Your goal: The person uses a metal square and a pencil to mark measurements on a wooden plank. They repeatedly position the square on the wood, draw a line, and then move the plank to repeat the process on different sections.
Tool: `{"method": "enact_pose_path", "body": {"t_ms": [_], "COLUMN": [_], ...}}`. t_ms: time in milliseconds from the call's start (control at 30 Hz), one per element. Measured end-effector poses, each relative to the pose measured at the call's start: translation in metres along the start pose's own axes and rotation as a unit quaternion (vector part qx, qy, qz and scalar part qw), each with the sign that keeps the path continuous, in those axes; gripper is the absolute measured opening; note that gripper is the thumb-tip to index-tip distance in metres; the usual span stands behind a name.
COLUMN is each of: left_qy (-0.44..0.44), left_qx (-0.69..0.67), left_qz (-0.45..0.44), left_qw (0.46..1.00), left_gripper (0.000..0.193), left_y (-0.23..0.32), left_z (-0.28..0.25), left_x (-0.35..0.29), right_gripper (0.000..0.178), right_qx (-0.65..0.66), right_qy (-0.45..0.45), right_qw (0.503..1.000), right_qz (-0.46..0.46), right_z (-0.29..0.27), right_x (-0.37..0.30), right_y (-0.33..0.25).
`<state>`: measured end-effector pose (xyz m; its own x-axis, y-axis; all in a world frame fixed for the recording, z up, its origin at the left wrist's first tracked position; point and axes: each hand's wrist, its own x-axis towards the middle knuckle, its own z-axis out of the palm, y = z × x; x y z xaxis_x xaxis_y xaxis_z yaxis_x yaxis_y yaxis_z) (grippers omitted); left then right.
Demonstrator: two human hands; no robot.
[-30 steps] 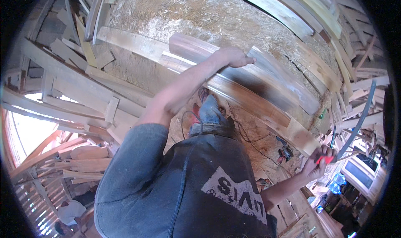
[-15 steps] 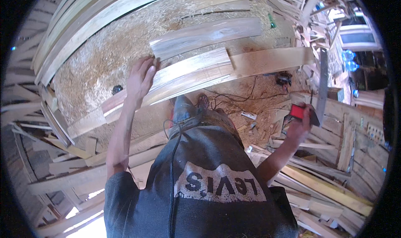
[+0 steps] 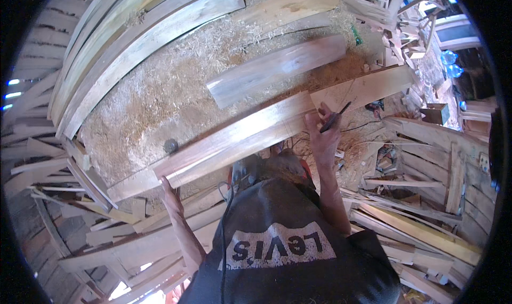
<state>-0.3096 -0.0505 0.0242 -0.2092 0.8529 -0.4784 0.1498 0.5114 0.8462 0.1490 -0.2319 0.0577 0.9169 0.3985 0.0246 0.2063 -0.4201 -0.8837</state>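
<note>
Lengthwise in front of me, two long pale boards lie stacked or side by side, the nearer a wooden board (image 3: 234, 154) with a bright sheen. My left hand (image 3: 169, 193) is closed at its left end, thumb at the near edge and the other fingers mostly hidden. Close to the right end, my right hand (image 3: 322, 136) is closed around a try square (image 3: 329, 123), whose dark handle is turned nearly edge-on. A thin dark pointed piece (image 3: 345, 107), perhaps a pencil, sticks out from the same hand. Beneath, a longer board (image 3: 368, 88) extends rightward.
Another loose board (image 3: 280, 66) lies beyond on sawdust-covered ground (image 3: 138, 112). Long planks (image 3: 154, 53) are piled at the far left. A small round dark object (image 3: 170, 146) sits near the boards. Scrap wood, a timber pen (image 3: 426, 154) and a cable surround me on the right.
My right hand has swung left from the side to the board's right end, bringing the try square. My left hand has slid from the board's far edge to its left end.
</note>
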Motion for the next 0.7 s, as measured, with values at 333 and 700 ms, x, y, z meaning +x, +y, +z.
{"method": "enact_pose_path", "body": {"t_ms": [333,700], "left_qy": [0.093,0.149], "left_qx": [0.127,0.325], "left_qz": [-0.004,0.173], "left_qw": [0.987,0.918], "left_gripper": [0.060,0.081], "left_y": [0.025,0.221], "left_z": [-0.020,-0.034], "left_x": [-0.041,0.064], "right_gripper": [0.046,0.035], "right_qx": [-0.115,-0.014], "right_qy": [-0.063,-0.044], "right_qw": [0.986,0.994], "right_qz": [0.104,-0.098], "right_z": [-0.031,0.050], "right_x": [-0.014,0.096], "right_y": [-0.050,-0.165]}}
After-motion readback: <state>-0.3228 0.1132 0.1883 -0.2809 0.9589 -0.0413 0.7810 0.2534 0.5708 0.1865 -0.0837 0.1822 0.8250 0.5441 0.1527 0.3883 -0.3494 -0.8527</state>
